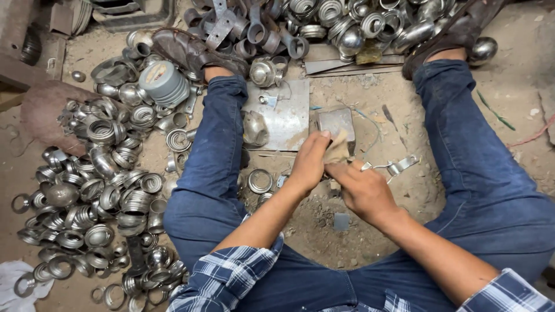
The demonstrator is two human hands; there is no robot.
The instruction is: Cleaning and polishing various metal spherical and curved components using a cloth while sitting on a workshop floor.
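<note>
Left hand (309,164): grip pinched a tan rag (337,149) just before the block (336,122).
Right hand (363,190): grip closed on the rag's lower edge (possibly a small part inside).
Advice: both grips needed firm tension; floor (347,242) rings (104,190) lay well apart.

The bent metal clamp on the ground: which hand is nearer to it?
Right. The right hand lies just beside the bent metal clamp, to its lower left; the left hand is farther left, on the tan cloth.
</note>
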